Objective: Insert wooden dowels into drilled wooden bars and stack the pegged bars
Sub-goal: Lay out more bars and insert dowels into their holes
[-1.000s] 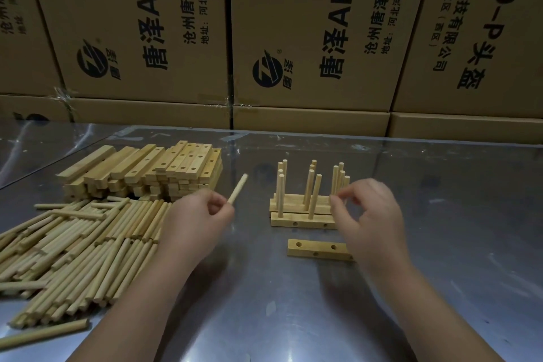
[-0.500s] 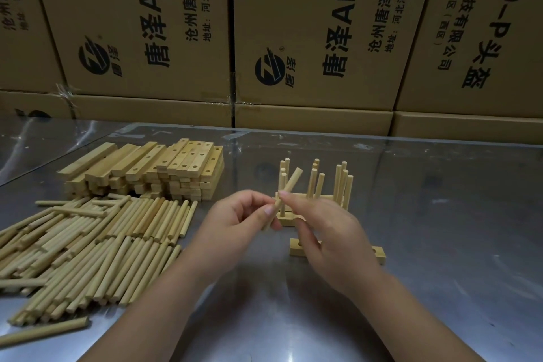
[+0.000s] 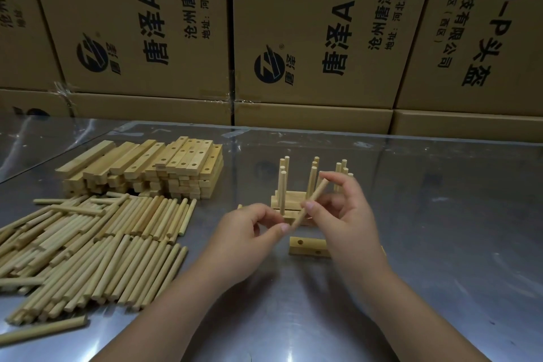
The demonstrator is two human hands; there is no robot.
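A wooden dowel (image 3: 316, 197) slants between both hands above the table. My left hand (image 3: 246, 238) pinches its lower end, and my right hand (image 3: 343, 211) pinches it near the middle between thumb and forefinger. Just below them a single drilled bar (image 3: 305, 247) lies flat, its right part hidden under my right hand. Behind the hands stands the stack of pegged bars (image 3: 289, 200) with several dowels upright in it.
A heap of loose dowels (image 3: 88, 244) covers the left of the metal table (image 3: 440, 244). A pile of drilled bars (image 3: 147, 167) sits behind that heap. Cardboard boxes (image 3: 308, 32) form a wall along the table's far edge.
My left hand brought the dowel from the left toward the middle. My right hand left the pegged stack, met it and now pinches the dowel too.
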